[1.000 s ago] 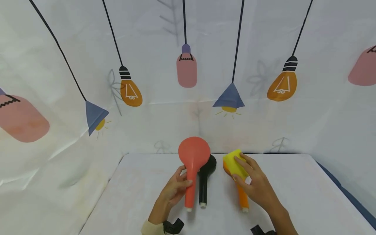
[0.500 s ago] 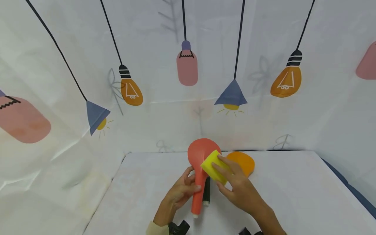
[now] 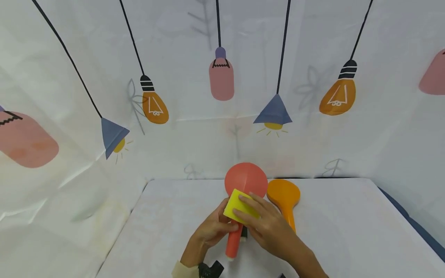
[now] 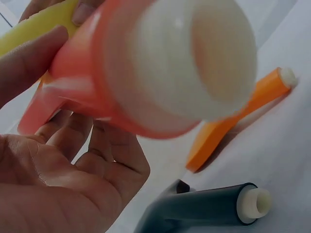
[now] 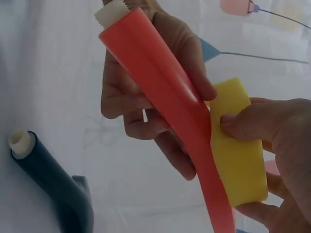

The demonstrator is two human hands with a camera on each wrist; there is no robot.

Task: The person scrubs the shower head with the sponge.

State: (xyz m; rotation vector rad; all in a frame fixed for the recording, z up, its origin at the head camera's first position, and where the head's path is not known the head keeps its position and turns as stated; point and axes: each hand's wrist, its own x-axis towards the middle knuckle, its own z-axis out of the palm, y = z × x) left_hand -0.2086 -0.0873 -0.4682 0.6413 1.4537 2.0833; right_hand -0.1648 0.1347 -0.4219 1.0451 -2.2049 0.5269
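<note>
A red hand shower head [image 3: 246,175] is held up over the table, its round head tilted away and its white threaded end toward me. My left hand [image 3: 208,231] grips its handle between thumb and fingers. In my right hand [image 3: 272,229] is a yellow sponge [image 3: 233,204], pinched between thumb and fingers. The right wrist view shows the sponge [image 5: 238,160] touching the red handle [image 5: 160,73] near the neck. Behind the red one lies a black hand shower head [image 4: 214,206], mostly hidden in the head view.
An orange hand shower head [image 3: 283,193] lies on the white table [image 3: 347,231] to the right, its handle end hidden by my right hand in the head view. A white sheet [image 3: 180,96] printed with lamps hangs behind the table.
My right hand has carried the sponge left from the orange shower head onto the red one, then down to its neck. My left hand has shifted slightly right with the red shower head.
</note>
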